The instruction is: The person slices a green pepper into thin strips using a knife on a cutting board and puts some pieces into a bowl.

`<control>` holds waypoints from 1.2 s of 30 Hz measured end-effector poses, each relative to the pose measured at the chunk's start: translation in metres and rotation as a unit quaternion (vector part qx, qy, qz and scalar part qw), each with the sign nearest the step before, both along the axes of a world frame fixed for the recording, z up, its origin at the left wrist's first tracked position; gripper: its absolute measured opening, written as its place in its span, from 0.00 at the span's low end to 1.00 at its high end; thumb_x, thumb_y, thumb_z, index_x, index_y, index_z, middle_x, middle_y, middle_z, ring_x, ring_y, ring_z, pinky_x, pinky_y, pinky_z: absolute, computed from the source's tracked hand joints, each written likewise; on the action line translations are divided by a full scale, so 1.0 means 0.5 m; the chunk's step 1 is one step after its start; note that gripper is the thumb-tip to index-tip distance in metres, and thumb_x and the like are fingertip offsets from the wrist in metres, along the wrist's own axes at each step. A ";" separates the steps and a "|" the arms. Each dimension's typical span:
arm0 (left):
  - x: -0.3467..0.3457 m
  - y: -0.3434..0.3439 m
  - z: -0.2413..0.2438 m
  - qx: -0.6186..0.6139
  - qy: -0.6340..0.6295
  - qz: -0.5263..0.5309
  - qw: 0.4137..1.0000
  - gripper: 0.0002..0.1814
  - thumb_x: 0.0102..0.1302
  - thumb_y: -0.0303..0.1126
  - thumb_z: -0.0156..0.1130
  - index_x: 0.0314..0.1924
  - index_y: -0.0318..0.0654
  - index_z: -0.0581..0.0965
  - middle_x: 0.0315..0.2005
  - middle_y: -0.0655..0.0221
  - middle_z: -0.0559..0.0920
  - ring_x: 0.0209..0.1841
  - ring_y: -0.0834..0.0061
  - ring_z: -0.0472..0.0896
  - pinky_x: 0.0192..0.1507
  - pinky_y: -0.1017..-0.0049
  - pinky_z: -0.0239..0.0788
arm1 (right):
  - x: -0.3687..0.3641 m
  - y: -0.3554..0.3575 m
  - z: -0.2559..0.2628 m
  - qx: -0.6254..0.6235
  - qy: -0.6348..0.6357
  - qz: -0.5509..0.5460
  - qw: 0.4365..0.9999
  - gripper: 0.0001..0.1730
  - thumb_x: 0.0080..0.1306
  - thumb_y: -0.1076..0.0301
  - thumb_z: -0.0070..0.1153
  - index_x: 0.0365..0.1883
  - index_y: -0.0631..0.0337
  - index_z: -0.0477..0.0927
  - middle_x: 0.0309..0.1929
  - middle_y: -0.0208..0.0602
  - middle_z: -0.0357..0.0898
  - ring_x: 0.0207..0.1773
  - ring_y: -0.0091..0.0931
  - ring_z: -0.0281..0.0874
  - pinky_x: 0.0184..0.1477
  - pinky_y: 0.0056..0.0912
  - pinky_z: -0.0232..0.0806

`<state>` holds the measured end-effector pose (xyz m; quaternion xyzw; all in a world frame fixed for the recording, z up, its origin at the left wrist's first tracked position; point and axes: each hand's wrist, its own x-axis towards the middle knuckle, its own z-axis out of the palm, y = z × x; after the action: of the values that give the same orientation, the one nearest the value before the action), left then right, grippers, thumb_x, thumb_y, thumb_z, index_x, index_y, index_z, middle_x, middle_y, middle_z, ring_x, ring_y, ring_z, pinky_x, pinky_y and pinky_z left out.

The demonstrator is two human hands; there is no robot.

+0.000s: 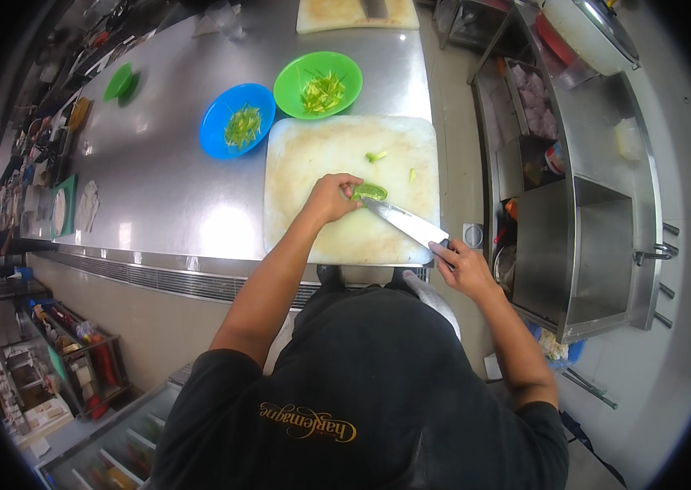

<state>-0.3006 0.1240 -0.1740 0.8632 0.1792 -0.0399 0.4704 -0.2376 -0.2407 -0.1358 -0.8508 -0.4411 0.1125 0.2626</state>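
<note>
On a white cutting board (296, 165) my left hand (331, 197) holds a hollow piece of green pepper (372, 191) near the board's middle. My right hand (464, 264) grips the dark handle of a chef's knife (409, 222), whose tip touches or nearly touches the pepper. Two small green scraps, one a stem piece (375, 157), lie beyond the pepper. Past the board's far edge, a green bowl (348, 70) holds cut green strips (322, 94). Left of it, a blue bowl (210, 125) holds thinner green strips (243, 127).
The steel table (180, 196) carries a small green bowl (117, 82), a crumpled cloth (88, 205) and a second cutting board (314, 15) with a broad blade on it. A steel shelf unit (541, 245) stands right of the table, across a narrow floor gap.
</note>
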 end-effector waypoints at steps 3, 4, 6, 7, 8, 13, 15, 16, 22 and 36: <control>0.001 0.001 0.005 -0.004 0.018 0.009 1.000 0.29 0.49 0.30 0.83 0.55 0.43 0.87 0.31 0.72 0.83 0.35 0.75 0.82 0.45 0.74 0.77 | -0.002 0.002 0.001 0.003 -0.002 -0.004 1.000 0.19 0.68 0.66 0.65 0.57 0.44 0.87 0.38 0.42 0.81 0.34 0.45 0.83 0.36 0.46 0.76; 0.001 0.000 0.004 -0.004 0.011 0.009 1.000 0.29 0.49 0.30 0.83 0.54 0.43 0.87 0.31 0.72 0.83 0.35 0.75 0.82 0.45 0.74 0.77 | 0.001 0.000 0.001 0.010 -0.005 -0.003 1.000 0.19 0.68 0.66 0.65 0.57 0.44 0.87 0.38 0.42 0.81 0.34 0.44 0.82 0.36 0.46 0.76; -0.002 -0.003 0.001 -0.003 -0.003 0.007 1.000 0.28 0.48 0.30 0.83 0.53 0.43 0.87 0.32 0.73 0.83 0.36 0.74 0.82 0.45 0.74 0.77 | 0.003 -0.004 -0.002 0.010 0.002 -0.005 1.000 0.19 0.68 0.66 0.65 0.58 0.44 0.87 0.39 0.43 0.81 0.34 0.45 0.83 0.36 0.46 0.75; -0.001 0.001 0.000 -0.001 -0.006 0.003 1.000 0.29 0.48 0.30 0.83 0.53 0.43 0.87 0.32 0.73 0.83 0.36 0.75 0.82 0.44 0.74 0.77 | 0.003 -0.004 -0.003 0.009 0.005 -0.005 1.000 0.19 0.68 0.66 0.65 0.58 0.44 0.87 0.39 0.43 0.81 0.34 0.45 0.83 0.36 0.46 0.75; 0.002 0.006 -0.002 0.001 -0.009 0.000 1.000 0.29 0.48 0.29 0.83 0.53 0.43 0.87 0.32 0.73 0.83 0.36 0.75 0.82 0.44 0.74 0.77 | 0.006 0.002 -0.007 0.008 0.004 -0.002 1.000 0.18 0.69 0.66 0.64 0.57 0.44 0.87 0.40 0.44 0.81 0.34 0.45 0.83 0.36 0.46 0.75; 0.004 0.004 0.007 -0.012 0.011 -0.001 1.000 0.29 0.49 0.29 0.83 0.54 0.44 0.85 0.31 0.76 0.80 0.38 0.77 0.80 0.48 0.76 0.74 | 0.012 0.005 0.008 -0.016 0.077 -0.021 0.997 0.16 0.69 0.67 0.63 0.55 0.47 0.88 0.42 0.44 0.82 0.36 0.47 0.83 0.37 0.47 0.75; 0.003 -0.005 0.014 -0.009 0.025 -0.012 1.000 0.30 0.48 0.28 0.83 0.54 0.44 0.84 0.32 0.76 0.80 0.38 0.78 0.80 0.48 0.75 0.73 | 0.008 0.017 -0.002 0.013 0.035 -0.015 0.999 0.16 0.69 0.68 0.63 0.54 0.49 0.88 0.42 0.44 0.82 0.36 0.46 0.83 0.38 0.47 0.75; 0.003 -0.006 0.018 -0.013 0.037 -0.002 0.999 0.30 0.48 0.28 0.83 0.54 0.43 0.84 0.32 0.76 0.80 0.38 0.77 0.80 0.49 0.75 0.73 | 0.004 0.021 -0.006 0.026 0.016 -0.014 0.999 0.15 0.68 0.68 0.63 0.54 0.50 0.88 0.41 0.44 0.83 0.36 0.46 0.83 0.38 0.47 0.75; -0.003 -0.001 0.000 0.011 -0.004 0.021 1.000 0.29 0.49 0.28 0.82 0.53 0.43 0.82 0.32 0.72 0.81 0.38 0.71 0.82 0.46 0.71 0.75 | 0.013 0.020 0.003 0.062 0.038 -0.020 0.997 0.17 0.68 0.69 0.64 0.55 0.53 0.88 0.39 0.48 0.83 0.34 0.45 0.82 0.37 0.44 0.75; 0.038 -0.011 0.012 0.054 -0.110 0.124 0.985 0.18 0.61 0.28 0.71 0.52 0.36 0.85 0.43 0.56 0.84 0.44 0.57 0.84 0.51 0.64 0.78 | -0.069 -0.008 0.033 0.119 0.184 -0.168 0.961 0.19 0.71 0.70 0.66 0.60 0.59 0.85 0.31 0.34 0.79 0.30 0.22 0.74 0.34 0.28 0.68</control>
<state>-0.2814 0.1184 -0.1681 0.8576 0.2342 0.1240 0.4409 -0.2719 -0.2446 -0.1194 -0.8400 -0.2465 0.1683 0.4532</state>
